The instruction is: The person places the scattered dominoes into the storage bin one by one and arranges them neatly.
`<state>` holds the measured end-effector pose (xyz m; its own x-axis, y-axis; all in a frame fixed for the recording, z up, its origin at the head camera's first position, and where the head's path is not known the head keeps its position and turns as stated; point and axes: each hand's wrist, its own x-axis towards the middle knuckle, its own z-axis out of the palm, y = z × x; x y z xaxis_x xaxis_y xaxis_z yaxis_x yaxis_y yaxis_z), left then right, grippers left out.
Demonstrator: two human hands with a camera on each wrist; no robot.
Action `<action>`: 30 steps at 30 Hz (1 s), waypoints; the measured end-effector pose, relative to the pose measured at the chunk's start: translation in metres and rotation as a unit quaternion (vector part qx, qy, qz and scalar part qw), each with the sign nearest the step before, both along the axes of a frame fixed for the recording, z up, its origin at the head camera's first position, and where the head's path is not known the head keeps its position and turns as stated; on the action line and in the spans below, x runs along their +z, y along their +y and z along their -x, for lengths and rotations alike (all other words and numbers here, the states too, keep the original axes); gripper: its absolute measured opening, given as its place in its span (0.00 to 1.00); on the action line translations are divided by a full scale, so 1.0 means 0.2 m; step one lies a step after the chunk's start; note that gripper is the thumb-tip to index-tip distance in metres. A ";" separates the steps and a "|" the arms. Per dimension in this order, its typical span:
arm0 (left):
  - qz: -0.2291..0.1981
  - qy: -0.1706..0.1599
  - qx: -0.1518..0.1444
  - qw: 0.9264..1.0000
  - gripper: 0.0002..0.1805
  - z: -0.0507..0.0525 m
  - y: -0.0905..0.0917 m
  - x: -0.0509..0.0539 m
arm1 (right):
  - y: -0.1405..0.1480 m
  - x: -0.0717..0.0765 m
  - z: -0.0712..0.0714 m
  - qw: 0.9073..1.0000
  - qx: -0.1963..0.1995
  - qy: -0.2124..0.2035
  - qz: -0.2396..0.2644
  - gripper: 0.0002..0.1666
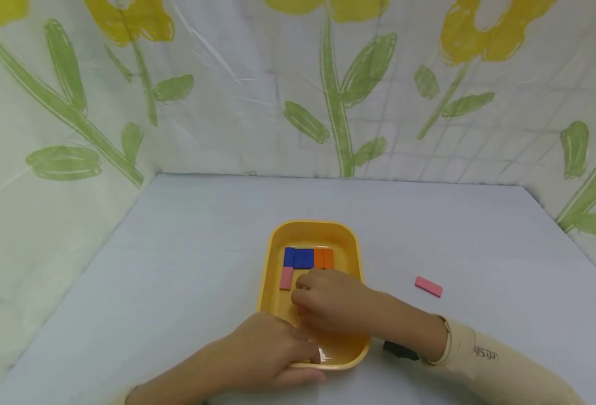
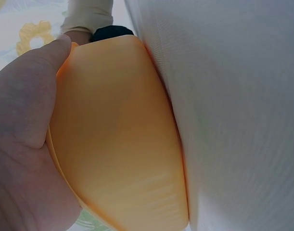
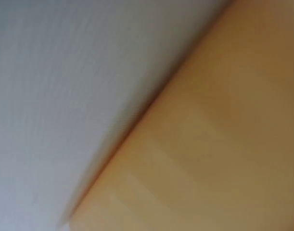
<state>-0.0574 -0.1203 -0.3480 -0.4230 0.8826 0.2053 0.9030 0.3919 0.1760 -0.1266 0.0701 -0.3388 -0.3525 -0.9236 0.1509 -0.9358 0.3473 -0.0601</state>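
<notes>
A yellow plastic tray (image 1: 353, 247) stands on the table, seen from outside in both wrist views. Along its far inner end lie blue blocks (image 1: 303, 258) and orange blocks (image 1: 324, 259) in a row, with a pink block (image 1: 286, 278) set below the left end. My left hand (image 1: 272, 351) grips the near left rim, fingers inside and thumb outside. Inside the tray, my right hand (image 1: 330, 301) has its fingers curled downward around a small red block (image 1: 303, 310), mostly hidden beneath them. The right wrist view misses that hand.
A loose pink block (image 1: 428, 286) lies on the pale table (image 1: 201, 242) right of the tray. Some dark object (image 1: 400, 351) shows partly under the right forearm. A flower-printed sheet (image 1: 237, 101) borders the table at the back and sides.
</notes>
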 end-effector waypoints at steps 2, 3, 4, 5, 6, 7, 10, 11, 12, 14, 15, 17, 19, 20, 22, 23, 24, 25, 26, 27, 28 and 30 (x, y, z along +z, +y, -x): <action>-0.002 -0.003 0.000 1.000 0.17 0.00 0.00 0.00 | 0.02 0.01 -0.02 1.000 0.014 -0.002 -0.001 0.06; -0.003 -0.002 0.001 1.000 0.18 0.00 0.00 0.00 | 0.02 0.02 -0.03 1.000 0.019 -0.014 -0.004 0.06; -0.003 -0.002 0.001 1.000 0.18 0.00 0.00 0.01 | 0.03 0.03 -0.04 0.999 0.024 -0.026 -0.009 0.06; -0.005 -0.002 0.001 1.000 0.18 0.00 0.00 0.01 | 0.04 0.04 -0.05 0.999 0.028 -0.038 -0.016 0.06; -0.006 -0.004 0.000 1.000 0.18 0.00 -0.01 0.01 | 0.04 0.05 -0.06 0.998 0.030 -0.051 -0.022 0.06; -0.005 -0.006 0.000 1.000 0.18 0.01 -0.01 0.01 | 0.05 0.06 -0.06 0.997 0.032 -0.060 -0.029 0.05; -0.004 -0.010 0.002 1.000 0.19 0.01 -0.01 0.01 | 0.06 0.07 -0.07 0.996 0.029 -0.074 -0.044 0.03; -0.004 -0.012 0.002 1.000 0.19 0.01 -0.01 0.01 | 0.06 0.07 -0.07 0.996 0.027 -0.073 -0.049 0.04; -0.003 -0.017 0.003 1.000 0.19 0.01 -0.01 0.01 | 0.06 0.07 -0.06 0.996 0.026 -0.071 -0.051 0.04; 0.000 -0.026 0.004 1.000 0.19 0.01 -0.01 0.02 | 0.06 0.07 -0.06 0.996 0.023 -0.064 -0.057 0.08; 0.000 -0.029 0.004 1.000 0.19 0.01 -0.01 0.02 | 0.06 0.07 -0.05 0.996 0.023 -0.057 -0.058 0.08; 0.002 -0.035 0.005 0.999 0.19 0.02 0.00 0.02 | 0.07 0.06 -0.05 0.997 0.021 -0.049 -0.059 0.09; 0.004 -0.035 0.005 0.999 0.19 0.02 0.00 0.02 | 0.07 0.06 -0.05 0.997 0.019 -0.038 -0.061 0.09; 0.004 -0.033 0.006 0.999 0.19 0.02 0.00 0.02 | 0.07 0.06 -0.05 0.997 0.019 -0.034 -0.062 0.09; 0.007 -0.032 0.008 0.999 0.19 0.01 0.00 0.02 | 0.07 0.06 -0.05 0.998 0.016 -0.029 -0.062 0.10; 0.009 -0.035 0.009 0.999 0.19 0.01 0.00 0.02 | 0.07 0.06 -0.05 0.998 0.016 -0.026 -0.062 0.10; 0.011 -0.035 0.009 0.999 0.19 0.01 0.00 0.02 | 0.06 0.06 -0.05 0.998 0.015 -0.026 -0.062 0.10; 0.012 -0.035 0.009 0.999 0.19 0.01 0.00 0.02 | 0.06 0.05 -0.05 0.998 0.012 -0.029 -0.063 0.10; 0.014 -0.036 0.008 0.999 0.19 0.01 0.00 0.01 | 0.06 0.05 -0.04 0.997 0.010 -0.032 -0.063 0.10; 0.016 -0.037 0.007 0.999 0.19 0.01 0.00 0.01 | 0.06 0.05 -0.04 0.997 0.007 -0.034 -0.063 0.09; 0.018 -0.038 0.007 0.999 0.19 0.01 0.00 0.01 | 0.06 0.04 -0.04 0.997 0.005 -0.038 -0.063 0.09; 0.021 -0.035 0.005 0.999 0.19 0.01 0.00 0.00 | 0.06 0.04 -0.04 0.997 -0.003 -0.044 -0.067 0.09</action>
<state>-0.0589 -0.1197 -0.3471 -0.4433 0.8858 0.1373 0.8854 0.4089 0.2211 -0.1187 0.0815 -0.3306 -0.3638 -0.9314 -0.0059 -0.9271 0.3627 -0.0944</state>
